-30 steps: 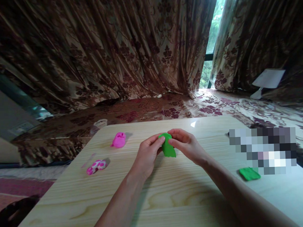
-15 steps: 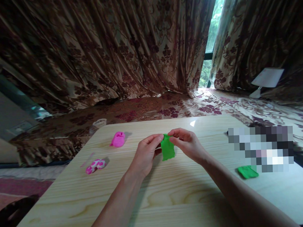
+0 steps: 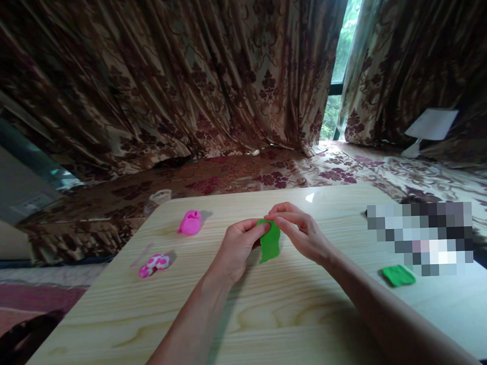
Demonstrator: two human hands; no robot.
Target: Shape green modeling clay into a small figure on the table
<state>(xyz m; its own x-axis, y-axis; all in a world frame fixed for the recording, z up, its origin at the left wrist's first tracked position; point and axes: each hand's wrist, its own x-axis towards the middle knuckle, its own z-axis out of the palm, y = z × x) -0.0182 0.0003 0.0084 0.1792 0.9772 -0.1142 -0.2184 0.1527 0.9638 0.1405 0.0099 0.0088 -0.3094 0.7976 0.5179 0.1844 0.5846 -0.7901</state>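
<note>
**Green sheet (image 3: 269,245) up in both hands, other pieces sitting around the counter (image 3: 296,319)**

So the person has the soft-looking green sheet held up near the middle of the counter, a bit toward the far side. The left hand (image 3: 237,244) is closed on its upper left part, thumb over the front. The right hand (image 3: 299,228) has its fingertips nearly together and looks to be pinching the top edge, though the exact grip is too small to make out. Neither hand is open wide.

How far along? Hard to call, but kinda midway I'd say. Over on the left, the pink piece (image 3: 190,223) already has a rounded body with a hollow-looking far end, and the pink-and-white piece (image 3: 154,264) nearer the person is lumpy and joined up, so both look shaped. The green sheet is thin and floppy, not formed into anything rounded, so it seems to be the unfinished one. There's also a green square (image 3: 398,275) lying flat on the right, with no hand on it, and it looks just as unshaped.

As for the sheet itself: bright green, matte, longer than it's wide, hanging down from the fingers with a wavy side and a ragged bottom that dips to a point on the left. Can't tell what its back looks like.
</note>
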